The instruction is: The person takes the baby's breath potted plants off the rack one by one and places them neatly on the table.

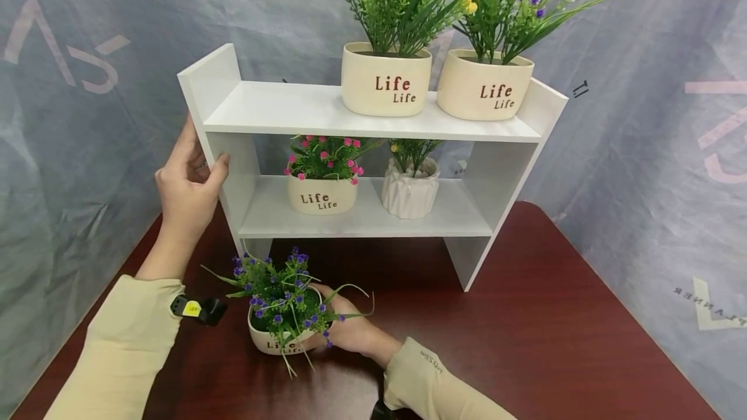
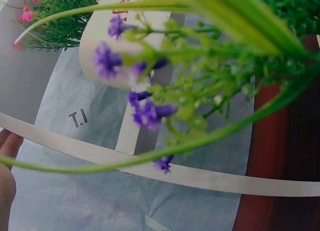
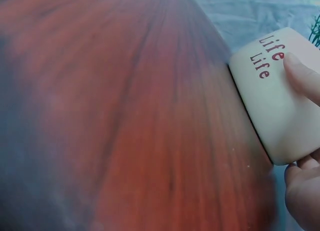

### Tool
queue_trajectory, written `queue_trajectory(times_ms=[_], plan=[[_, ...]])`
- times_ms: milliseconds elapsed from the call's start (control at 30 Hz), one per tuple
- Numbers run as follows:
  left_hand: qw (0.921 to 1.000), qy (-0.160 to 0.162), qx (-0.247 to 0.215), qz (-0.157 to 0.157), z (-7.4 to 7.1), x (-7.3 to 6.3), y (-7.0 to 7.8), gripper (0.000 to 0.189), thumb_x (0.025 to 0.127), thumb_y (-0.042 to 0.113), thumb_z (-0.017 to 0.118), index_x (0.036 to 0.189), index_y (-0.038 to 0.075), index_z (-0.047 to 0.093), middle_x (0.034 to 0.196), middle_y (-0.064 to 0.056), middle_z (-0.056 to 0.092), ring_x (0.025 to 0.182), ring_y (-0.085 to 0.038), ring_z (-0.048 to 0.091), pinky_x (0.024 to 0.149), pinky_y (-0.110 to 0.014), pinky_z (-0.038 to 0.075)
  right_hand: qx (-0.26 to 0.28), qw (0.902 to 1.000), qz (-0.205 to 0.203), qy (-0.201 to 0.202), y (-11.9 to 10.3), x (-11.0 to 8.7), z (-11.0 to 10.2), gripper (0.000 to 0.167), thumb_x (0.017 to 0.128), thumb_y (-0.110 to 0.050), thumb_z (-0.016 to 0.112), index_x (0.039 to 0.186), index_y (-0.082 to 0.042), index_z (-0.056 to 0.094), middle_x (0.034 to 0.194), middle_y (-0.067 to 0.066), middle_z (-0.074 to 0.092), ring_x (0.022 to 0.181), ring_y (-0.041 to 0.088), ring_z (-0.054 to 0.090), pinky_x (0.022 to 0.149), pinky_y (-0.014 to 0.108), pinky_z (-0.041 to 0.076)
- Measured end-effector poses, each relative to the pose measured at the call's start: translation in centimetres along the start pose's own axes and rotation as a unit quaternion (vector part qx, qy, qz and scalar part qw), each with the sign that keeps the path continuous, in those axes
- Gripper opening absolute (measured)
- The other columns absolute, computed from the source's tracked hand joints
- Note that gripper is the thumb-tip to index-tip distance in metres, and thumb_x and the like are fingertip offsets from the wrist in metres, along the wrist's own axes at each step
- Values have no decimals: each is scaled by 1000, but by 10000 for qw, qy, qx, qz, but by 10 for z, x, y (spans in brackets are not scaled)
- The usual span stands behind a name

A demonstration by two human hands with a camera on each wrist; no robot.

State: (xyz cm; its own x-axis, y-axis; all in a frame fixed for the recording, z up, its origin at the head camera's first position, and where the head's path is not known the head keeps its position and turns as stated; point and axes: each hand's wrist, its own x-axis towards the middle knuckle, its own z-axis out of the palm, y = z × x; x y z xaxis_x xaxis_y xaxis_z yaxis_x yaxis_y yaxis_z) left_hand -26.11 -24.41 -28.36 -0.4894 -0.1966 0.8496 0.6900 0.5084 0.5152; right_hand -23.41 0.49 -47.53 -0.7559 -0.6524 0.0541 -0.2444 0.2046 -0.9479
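Observation:
In the head view my right hand [image 1: 350,326] grips the right side of a cream oval flowerpot [image 1: 265,341] with purple flowers, low over the table in front of the shelf. The right wrist view shows the thumb [image 3: 302,76] across the pot's lettered front [image 3: 270,101], fingers around its end. My left hand [image 1: 189,190] holds the left side panel of a white two-tier shelf [image 1: 280,105], thumb at its front edge, the other fingers partly hidden behind the panel. Blurred purple flowers [image 2: 150,113] cross in front of the shelf in the left wrist view.
On the top tier stand a yellow-flowered pot [image 1: 385,83] and a purple-flowered pot [image 1: 484,86]. The lower tier bears a pink-flowered pot [image 1: 323,196] and a white ridged pot [image 1: 410,190]. A grey printed curtain [image 1: 653,37] hangs behind the dark red wooden table [image 1: 554,316].

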Motion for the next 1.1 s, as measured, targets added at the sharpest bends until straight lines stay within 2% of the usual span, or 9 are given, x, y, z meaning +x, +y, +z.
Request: queue_trajectory(times_ms=[100, 200, 333, 500, 633, 800, 900, 1033, 1100], plan=[[10000, 12, -7, 2, 1, 0, 1, 65, 91, 2, 59, 149, 22, 39, 135, -12, 59, 110, 2, 64, 83, -7, 49, 257, 9995, -153, -47, -1, -3, 0, 88, 74, -8, 82, 147, -25, 36, 140, 5, 53, 111, 6, 59, 88, 20, 49], [10000, 27, -6, -3, 1, -1, 1, 65, 90, 1, 59, 149, 21, 39, 136, -12, 59, 111, 0, 64, 83, -7, 49, 424, 9989, -183, -110, -1, -5, -1, 90, 74, -3, 81, 147, -27, 35, 141, 5, 51, 116, 8, 57, 95, 20, 47], [10000, 39, -15, -31, 1, -1, 1, 65, 90, 1, 60, 149, 21, 40, 136, -11, 59, 111, 0, 64, 83, -8, 50, -39, 9997, -199, -95, -3, -6, -4, 94, 74, -8, 82, 150, -25, 30, 149, 3, 44, 127, 14, 52, 101, 24, 44], [9999, 80, -46, -140, 1, -1, 2, 66, 89, 2, 61, 149, 20, 40, 134, -11, 61, 110, -2, 65, 82, -8, 50, -475, 9985, -33, -254, -10, -6, -14, 93, 81, -5, 75, 155, -18, 20, 160, 4, 27, 145, 26, 31, 114, 35, 36], [9996, 102, -58, -248, 1, -1, 2, 67, 88, 1, 62, 149, 18, 40, 134, -11, 61, 110, -2, 65, 82, -9, 51, 2, 9990, -167, -412, -18, -7, -25, 91, 80, 9, 65, 155, -4, 16, 161, 17, 20, 148, 33, 21, 118, 43, 29], [9996, 96, -25, -261, 1, -1, 1, 67, 88, 0, 62, 149, 17, 40, 134, -11, 60, 110, -2, 65, 83, -10, 51, 522, 9957, -569, -510, -24, -11, -38, 78, 86, 10, 62, 149, 12, 16, 154, 33, 21, 145, 44, 20, 119, 55, 18], [9996, 107, -39, -261, 1, -1, 2, 67, 88, 0, 62, 149, 17, 40, 134, -12, 61, 110, -2, 65, 83, -10, 51, 613, 9966, -330, -435, -27, -16, -45, 71, 92, 1, 61, 149, 10, 20, 153, 31, 25, 145, 45, 21, 119, 56, 18], [9996, 113, -51, -264, 1, -1, 2, 67, 88, 1, 63, 149, 18, 41, 133, -12, 61, 110, -1, 65, 84, -10, 51, 608, 9969, 419, -254, -34, -22, -55, 71, 94, -19, 63, 152, -3, 25, 157, 17, 31, 147, 39, 23, 119, 52, 22], [9997, 103, -28, -238, 1, -1, 2, 67, 88, 1, 62, 149, 19, 41, 133, -11, 61, 110, -1, 64, 84, -10, 51, 503, 9969, 569, -188, -37, -25, -61, 70, 95, -23, 63, 152, -5, 27, 156, 14, 33, 147, 37, 24, 119, 52, 23]])
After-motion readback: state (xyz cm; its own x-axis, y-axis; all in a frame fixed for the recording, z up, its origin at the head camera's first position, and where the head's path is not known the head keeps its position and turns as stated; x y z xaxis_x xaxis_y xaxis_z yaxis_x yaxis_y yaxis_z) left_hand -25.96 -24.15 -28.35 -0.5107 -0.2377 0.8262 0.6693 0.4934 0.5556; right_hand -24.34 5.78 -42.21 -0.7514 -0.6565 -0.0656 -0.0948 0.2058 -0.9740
